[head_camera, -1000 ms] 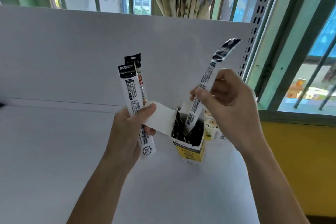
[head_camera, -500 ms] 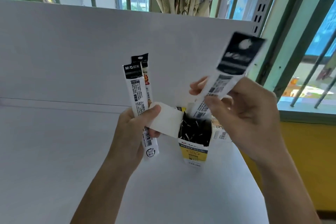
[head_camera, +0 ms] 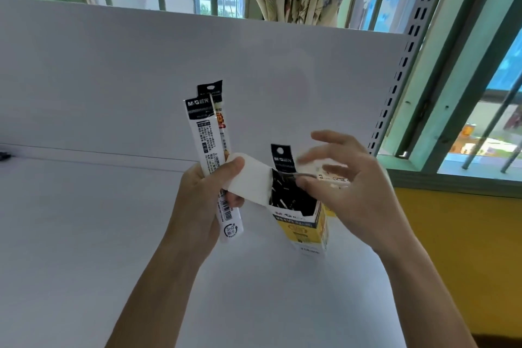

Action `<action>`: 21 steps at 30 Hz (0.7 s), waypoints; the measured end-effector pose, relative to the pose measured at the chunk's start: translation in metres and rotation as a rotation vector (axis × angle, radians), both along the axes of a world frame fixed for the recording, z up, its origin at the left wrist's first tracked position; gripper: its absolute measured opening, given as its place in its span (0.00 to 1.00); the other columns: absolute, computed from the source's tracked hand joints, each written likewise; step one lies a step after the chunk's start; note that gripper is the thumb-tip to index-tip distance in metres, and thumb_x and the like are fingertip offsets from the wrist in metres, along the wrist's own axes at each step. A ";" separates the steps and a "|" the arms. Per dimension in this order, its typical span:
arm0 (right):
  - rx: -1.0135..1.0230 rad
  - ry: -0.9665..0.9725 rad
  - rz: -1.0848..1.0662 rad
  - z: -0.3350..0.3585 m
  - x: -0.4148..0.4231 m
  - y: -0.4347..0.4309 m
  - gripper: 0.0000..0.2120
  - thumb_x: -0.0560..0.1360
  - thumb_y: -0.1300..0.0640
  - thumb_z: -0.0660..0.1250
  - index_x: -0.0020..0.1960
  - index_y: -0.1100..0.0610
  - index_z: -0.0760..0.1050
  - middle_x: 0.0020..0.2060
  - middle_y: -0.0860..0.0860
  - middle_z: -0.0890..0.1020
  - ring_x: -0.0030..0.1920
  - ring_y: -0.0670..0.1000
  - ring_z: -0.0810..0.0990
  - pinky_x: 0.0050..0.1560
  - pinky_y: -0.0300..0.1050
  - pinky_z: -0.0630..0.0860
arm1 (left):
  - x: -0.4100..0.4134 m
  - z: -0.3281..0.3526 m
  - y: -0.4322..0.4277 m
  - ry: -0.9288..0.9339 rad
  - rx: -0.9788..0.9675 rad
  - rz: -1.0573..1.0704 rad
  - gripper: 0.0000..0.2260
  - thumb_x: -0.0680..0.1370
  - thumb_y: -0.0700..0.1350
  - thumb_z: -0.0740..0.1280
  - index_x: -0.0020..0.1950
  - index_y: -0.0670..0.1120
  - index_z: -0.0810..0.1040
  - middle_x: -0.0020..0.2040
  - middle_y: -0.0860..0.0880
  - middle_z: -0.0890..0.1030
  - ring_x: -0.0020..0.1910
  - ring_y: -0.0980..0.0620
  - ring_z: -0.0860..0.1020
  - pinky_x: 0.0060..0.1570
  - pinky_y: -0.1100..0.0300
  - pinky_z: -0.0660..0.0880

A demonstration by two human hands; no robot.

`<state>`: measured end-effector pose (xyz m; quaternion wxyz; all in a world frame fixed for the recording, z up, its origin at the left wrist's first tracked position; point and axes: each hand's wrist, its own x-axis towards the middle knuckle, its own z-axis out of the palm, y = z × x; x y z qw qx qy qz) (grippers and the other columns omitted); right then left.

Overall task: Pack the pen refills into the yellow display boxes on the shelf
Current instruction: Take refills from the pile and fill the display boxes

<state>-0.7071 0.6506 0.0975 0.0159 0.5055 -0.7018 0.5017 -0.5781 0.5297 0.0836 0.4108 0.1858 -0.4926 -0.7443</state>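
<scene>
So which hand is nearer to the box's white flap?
Left. The left hand pinches the white flap under its thumb; the right hand hovers to the flap's right, above the yellow box.

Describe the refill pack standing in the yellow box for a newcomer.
On the white shelf, an open yellow display box stands toward its right end. The refill pack stands inside it, only its black hole-punched header above the rim, unlike the two full-length packs the left hand grips.

Glossy plastic refill packets [head_camera: 207,144], cardboard box [head_camera: 300,227]
</scene>
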 end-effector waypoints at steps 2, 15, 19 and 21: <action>-0.016 -0.146 0.127 -0.009 -0.001 0.006 0.28 0.59 0.37 0.73 0.57 0.39 0.72 0.59 0.37 0.74 0.60 0.37 0.73 0.57 0.37 0.74 | 0.003 0.000 -0.001 -0.001 0.006 0.014 0.09 0.75 0.34 0.64 0.36 0.45 0.70 0.23 0.53 0.69 0.20 0.58 0.64 0.20 0.67 0.64; 0.207 -0.224 0.174 -0.044 0.004 -0.020 0.28 0.58 0.42 0.78 0.55 0.43 0.75 0.44 0.40 0.80 0.44 0.38 0.78 0.39 0.28 0.71 | 0.034 0.035 0.004 0.282 -0.059 0.359 0.10 0.77 0.38 0.54 0.45 0.46 0.75 0.33 0.53 0.80 0.37 0.57 0.79 0.42 0.63 0.75; 0.182 -0.199 0.185 -0.039 0.014 -0.024 0.20 0.59 0.45 0.77 0.48 0.38 0.73 0.43 0.43 0.80 0.40 0.37 0.77 0.35 0.27 0.71 | 0.029 0.036 0.032 0.194 -0.331 0.263 0.13 0.77 0.47 0.59 0.40 0.60 0.81 0.44 0.62 0.82 0.49 0.62 0.77 0.52 0.63 0.72; 0.179 -0.179 0.187 -0.038 0.017 -0.026 0.19 0.60 0.48 0.78 0.44 0.37 0.72 0.43 0.42 0.79 0.41 0.36 0.77 0.35 0.26 0.71 | 0.021 0.030 0.031 0.115 -0.354 0.233 0.13 0.74 0.51 0.60 0.40 0.65 0.81 0.42 0.64 0.80 0.45 0.65 0.78 0.46 0.64 0.75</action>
